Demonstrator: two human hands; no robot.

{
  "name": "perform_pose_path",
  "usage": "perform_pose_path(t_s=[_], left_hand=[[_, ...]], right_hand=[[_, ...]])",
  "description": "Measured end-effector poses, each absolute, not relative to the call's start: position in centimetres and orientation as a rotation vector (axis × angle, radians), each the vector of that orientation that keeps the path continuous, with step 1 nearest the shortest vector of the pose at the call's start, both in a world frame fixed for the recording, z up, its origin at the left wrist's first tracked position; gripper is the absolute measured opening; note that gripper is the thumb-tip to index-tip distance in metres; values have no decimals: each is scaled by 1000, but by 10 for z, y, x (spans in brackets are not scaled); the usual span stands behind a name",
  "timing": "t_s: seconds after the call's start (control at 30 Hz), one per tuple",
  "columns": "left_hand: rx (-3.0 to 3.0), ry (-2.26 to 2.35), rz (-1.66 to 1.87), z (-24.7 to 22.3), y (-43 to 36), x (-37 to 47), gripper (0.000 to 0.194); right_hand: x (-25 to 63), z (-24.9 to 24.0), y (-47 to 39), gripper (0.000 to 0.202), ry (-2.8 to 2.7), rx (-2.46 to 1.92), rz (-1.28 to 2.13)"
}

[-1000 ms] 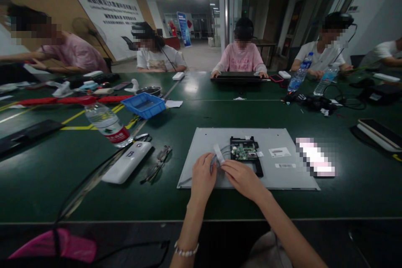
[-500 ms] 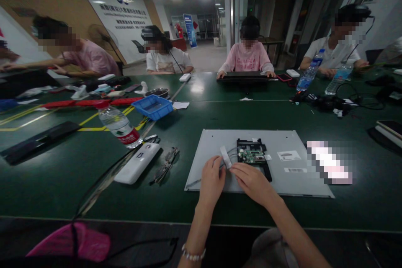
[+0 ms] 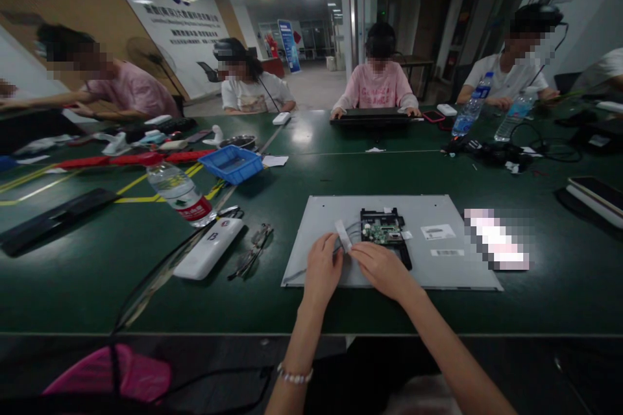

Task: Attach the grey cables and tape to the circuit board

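A flat grey metal panel lies on the table before me, with a green circuit board in a black bracket on it. Grey cables run left from the board, under a whitish strip of tape. My left hand is closed by the strip's left side, its fingertips pinching the cable. From the other side, my right hand pinches the strip's lower end between thumb and fingers. The fingertips partly hide the contact. A cable end shows left of my left hand, over the panel's corner.
Left of the panel lie glasses, a white power bank and a tilted water bottle. Behind them is a blue tray. A bright-screened phone sits at the panel's right. Several people sit across the table.
The whole view has shifted slightly. Both hands keep almost the same pose at the tape and cable; the panel stays in place on the table.
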State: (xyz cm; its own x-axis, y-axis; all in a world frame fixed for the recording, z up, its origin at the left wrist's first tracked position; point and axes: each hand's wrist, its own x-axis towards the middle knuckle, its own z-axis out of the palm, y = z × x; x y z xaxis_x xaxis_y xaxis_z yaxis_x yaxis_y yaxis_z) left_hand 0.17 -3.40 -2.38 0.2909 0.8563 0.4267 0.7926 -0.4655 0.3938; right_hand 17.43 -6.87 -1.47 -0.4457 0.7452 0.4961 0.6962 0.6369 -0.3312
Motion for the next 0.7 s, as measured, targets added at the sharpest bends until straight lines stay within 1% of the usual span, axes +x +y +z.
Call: perform_pose_path(t_s=[0.3,0.47,0.6,0.7], left_hand=[[2451,1572,887,-15,-24,-2,34],[2554,1448,676,-16,-2,2,40],[2556,1482,533,-25,8,4,38],[2558,1502,482,-26,6,4,38]], right_hand=[[165,-21,-64,38,-2219,-1153,81],[156,-24,-59,35,-2282,-1178,7],[153,-24,-61,33,-2299,-1197,32],[151,-23,-63,36,-2289,-1213,67]])
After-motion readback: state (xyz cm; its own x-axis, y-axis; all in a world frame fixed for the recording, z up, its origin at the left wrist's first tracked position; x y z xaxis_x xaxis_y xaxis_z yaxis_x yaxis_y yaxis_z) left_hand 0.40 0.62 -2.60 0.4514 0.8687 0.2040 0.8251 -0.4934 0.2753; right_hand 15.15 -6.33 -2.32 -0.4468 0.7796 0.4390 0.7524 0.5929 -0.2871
